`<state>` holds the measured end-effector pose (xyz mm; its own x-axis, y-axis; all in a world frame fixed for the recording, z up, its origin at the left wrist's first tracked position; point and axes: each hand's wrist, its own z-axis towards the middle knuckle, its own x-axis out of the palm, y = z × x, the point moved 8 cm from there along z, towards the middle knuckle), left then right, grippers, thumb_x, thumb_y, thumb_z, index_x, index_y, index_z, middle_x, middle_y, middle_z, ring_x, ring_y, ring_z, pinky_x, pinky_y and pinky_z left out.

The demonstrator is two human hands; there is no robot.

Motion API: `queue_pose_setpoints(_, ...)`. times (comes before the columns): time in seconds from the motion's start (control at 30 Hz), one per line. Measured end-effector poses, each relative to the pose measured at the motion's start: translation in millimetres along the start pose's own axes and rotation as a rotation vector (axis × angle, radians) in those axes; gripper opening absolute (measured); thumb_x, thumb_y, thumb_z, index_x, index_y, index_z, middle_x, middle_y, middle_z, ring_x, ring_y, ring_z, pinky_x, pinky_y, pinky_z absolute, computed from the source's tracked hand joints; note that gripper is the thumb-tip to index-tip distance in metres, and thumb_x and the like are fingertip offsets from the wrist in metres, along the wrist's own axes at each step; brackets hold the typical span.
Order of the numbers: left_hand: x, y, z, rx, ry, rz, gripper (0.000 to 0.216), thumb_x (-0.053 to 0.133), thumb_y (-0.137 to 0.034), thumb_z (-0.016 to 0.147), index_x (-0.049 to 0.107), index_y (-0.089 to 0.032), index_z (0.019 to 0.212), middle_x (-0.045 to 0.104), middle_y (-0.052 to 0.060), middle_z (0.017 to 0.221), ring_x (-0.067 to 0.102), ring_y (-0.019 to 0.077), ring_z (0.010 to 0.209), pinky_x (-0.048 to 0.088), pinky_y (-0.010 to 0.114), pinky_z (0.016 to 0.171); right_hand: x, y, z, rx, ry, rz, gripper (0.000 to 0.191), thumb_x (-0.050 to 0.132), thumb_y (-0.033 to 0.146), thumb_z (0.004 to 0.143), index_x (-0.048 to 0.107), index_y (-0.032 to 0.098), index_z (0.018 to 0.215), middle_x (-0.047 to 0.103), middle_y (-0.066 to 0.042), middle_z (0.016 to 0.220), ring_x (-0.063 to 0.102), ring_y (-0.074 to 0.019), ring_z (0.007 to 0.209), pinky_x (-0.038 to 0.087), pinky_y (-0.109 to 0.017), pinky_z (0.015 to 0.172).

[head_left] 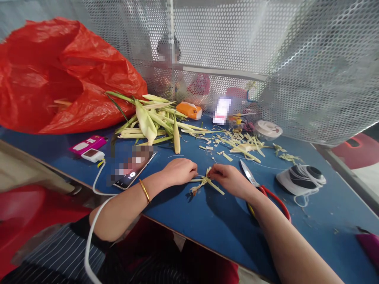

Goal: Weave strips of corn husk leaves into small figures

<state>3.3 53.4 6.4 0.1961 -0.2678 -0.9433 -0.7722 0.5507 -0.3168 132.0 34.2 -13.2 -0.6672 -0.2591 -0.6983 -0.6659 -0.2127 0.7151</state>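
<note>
Both my hands rest on a blue table (213, 221) and pinch a small woven piece of pale green leaf strips (205, 183). My left hand (177, 172), with a gold bangle on its wrist, has its fingers closed on the piece's left side. My right hand (229, 179) is closed on its right side. Red-handled scissors (260, 188) lie just right of my right hand, partly under my forearm. A pile of long green leaves (154, 124) lies behind my hands.
A big red plastic bag (59, 79) fills the back left. A phone (132, 167) on a white cable, a pink power bank (87, 144), leaf scraps (242, 144), a white spool of thread (302, 178) and a perforated metal screen (266, 47) surround the work spot. Another person sits behind the screen.
</note>
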Motion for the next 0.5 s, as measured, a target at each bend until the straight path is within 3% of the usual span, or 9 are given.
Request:
queue_pose_setpoints(0.13, 8.2, 0.9, 0.3, -0.019, 0.053, -0.107, 0.03, 0.056, -0.045, 0.085, 0.071, -0.02, 0.074, 0.067, 0.002, 0.067, 0.055, 0.0151, 0.061, 0.028, 0.025, 0.054, 0.5, 0.7, 0.1, 0.012, 0.011, -0.013, 0.02, 0.048, 0.028, 0.086, 0.063, 0.021, 0.076, 0.068, -0.001, 0.075, 0.059, -0.017, 0.071, 0.039, -0.027, 0.063)
queue_pose_setpoints(0.23, 16.3, -0.2, 2.8, 0.004, 0.096, -0.241, 0.019, 0.065, -0.038, 0.078, 0.071, -0.019, 0.077, 0.066, -0.001, 0.066, 0.052, 0.012, 0.059, 0.028, 0.023, 0.054, -0.2, 1.3, 0.1, 0.017, 0.007, -0.037, 0.019, 0.047, 0.027, 0.086, 0.061, 0.021, 0.074, 0.067, -0.001, 0.073, 0.058, -0.0167, 0.07, 0.039, -0.027, 0.063)
queue_pose_setpoints(0.5, 20.7, 11.2, 7.5, -0.055, 0.093, -0.478, 0.015, 0.058, -0.026, 0.076, 0.07, -0.017, 0.074, 0.063, -0.001, 0.059, 0.054, 0.0111, 0.055, 0.034, 0.021, 0.052, -1.2, -0.2, -0.5, 0.025, 0.014, -0.003, 0.019, 0.047, 0.028, 0.086, 0.062, 0.021, 0.076, 0.067, -0.001, 0.075, 0.058, -0.0168, 0.071, 0.04, -0.027, 0.064)
